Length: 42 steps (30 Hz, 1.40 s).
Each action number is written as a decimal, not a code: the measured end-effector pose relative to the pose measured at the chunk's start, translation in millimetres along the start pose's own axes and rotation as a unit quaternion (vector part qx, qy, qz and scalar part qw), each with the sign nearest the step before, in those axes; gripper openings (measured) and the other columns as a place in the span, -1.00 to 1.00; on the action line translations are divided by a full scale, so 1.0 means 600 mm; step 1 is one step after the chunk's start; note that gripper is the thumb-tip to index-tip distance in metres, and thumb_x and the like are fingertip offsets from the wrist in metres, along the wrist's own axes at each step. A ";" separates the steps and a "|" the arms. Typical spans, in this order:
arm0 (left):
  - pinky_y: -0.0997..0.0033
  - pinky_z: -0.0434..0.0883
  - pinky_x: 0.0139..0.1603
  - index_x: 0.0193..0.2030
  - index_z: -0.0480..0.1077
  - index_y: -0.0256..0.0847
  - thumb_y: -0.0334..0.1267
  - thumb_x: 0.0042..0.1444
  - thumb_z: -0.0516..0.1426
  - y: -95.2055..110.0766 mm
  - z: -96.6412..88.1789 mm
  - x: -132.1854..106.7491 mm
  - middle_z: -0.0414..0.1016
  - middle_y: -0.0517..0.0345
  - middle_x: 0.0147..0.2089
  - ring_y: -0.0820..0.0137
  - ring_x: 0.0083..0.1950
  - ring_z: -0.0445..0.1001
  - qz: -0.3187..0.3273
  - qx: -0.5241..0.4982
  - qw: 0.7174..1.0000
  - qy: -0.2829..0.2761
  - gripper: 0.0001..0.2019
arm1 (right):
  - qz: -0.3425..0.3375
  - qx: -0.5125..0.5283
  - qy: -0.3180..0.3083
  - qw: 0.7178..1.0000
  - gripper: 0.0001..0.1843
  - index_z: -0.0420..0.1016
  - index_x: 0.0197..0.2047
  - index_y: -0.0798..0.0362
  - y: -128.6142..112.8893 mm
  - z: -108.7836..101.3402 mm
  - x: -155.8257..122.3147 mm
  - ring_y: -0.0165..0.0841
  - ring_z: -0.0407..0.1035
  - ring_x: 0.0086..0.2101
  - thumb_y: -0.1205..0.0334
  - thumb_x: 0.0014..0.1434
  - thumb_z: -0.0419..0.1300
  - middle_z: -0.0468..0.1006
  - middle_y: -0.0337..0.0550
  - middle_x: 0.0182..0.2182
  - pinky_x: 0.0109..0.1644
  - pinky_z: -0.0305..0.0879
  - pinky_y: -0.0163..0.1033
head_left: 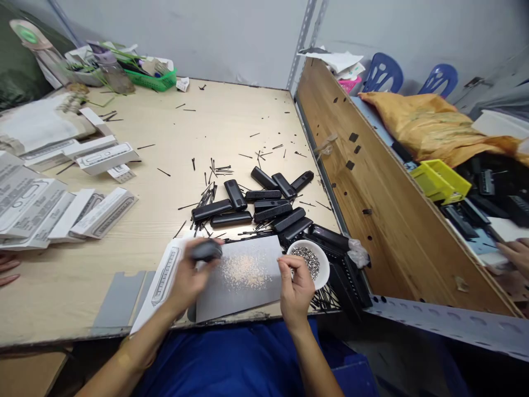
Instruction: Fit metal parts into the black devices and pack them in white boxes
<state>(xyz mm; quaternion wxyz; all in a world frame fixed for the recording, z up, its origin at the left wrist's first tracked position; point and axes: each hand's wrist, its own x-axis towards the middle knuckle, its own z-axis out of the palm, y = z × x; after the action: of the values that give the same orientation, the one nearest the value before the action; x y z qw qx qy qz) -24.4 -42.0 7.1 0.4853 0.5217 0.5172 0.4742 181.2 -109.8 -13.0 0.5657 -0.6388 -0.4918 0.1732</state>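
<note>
My left hand is wrapped around a black rounded casing, blurred by motion, above the left edge of a grey sheet. Small beige granules lie scattered over the sheet's middle. To the right, my right hand has thumb and forefinger pinched together; whatever may be between them is too small to make out. It is beside a white bowl of small shiny metal pieces. Beyond the sheet lie several black oblong casings in a loose pile, among thin black sticks.
White printed boxes are stacked at the left, with another person's fingers near them. A green basket stands at the back. The wooden partition borders the right; a second person's hand shows beyond it.
</note>
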 end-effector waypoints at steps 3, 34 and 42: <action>0.11 0.37 0.11 0.11 0.16 -0.22 -0.08 0.09 0.18 -0.033 0.026 0.016 0.46 -0.12 0.02 0.15 0.08 0.45 -0.035 0.049 0.997 -0.049 -0.49 | -0.007 -0.029 -0.009 0.999 -0.89 0.43 -0.30 0.08 0.006 -0.020 0.023 -0.46 0.36 -0.25 0.28 0.21 0.11 0.48 -0.17 -0.34 -0.09 0.30 -0.30; 0.12 0.31 0.16 0.20 0.28 -0.26 0.11 -0.03 0.20 0.003 -0.108 0.039 0.35 -0.18 0.10 0.10 0.12 0.37 -0.230 0.008 0.961 -0.151 -0.30 | -0.063 -0.087 -0.426 0.898 -0.86 0.33 -0.41 0.11 -0.052 0.238 0.181 -0.38 0.24 -0.14 0.25 0.12 0.18 0.52 -0.22 -0.27 0.06 0.04 -0.17; 0.29 0.50 -0.28 0.16 0.22 -0.23 -0.02 -0.01 0.29 0.027 0.010 0.012 0.49 -0.03 -0.22 0.31 -0.37 0.52 -0.320 -0.297 0.865 -0.248 -0.35 | 0.096 0.331 -0.414 0.842 -0.68 0.22 -0.45 0.07 -0.013 0.099 0.184 -0.46 0.33 -0.35 0.12 0.00 0.30 0.44 -0.26 -0.43 -0.20 0.29 -0.30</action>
<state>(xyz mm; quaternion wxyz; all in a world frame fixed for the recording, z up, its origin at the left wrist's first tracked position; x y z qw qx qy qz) -17.2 -34.5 22.8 0.8546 0.2592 0.3530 0.2791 181.8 13.4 13.1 0.4679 -0.3263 -0.5295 0.6279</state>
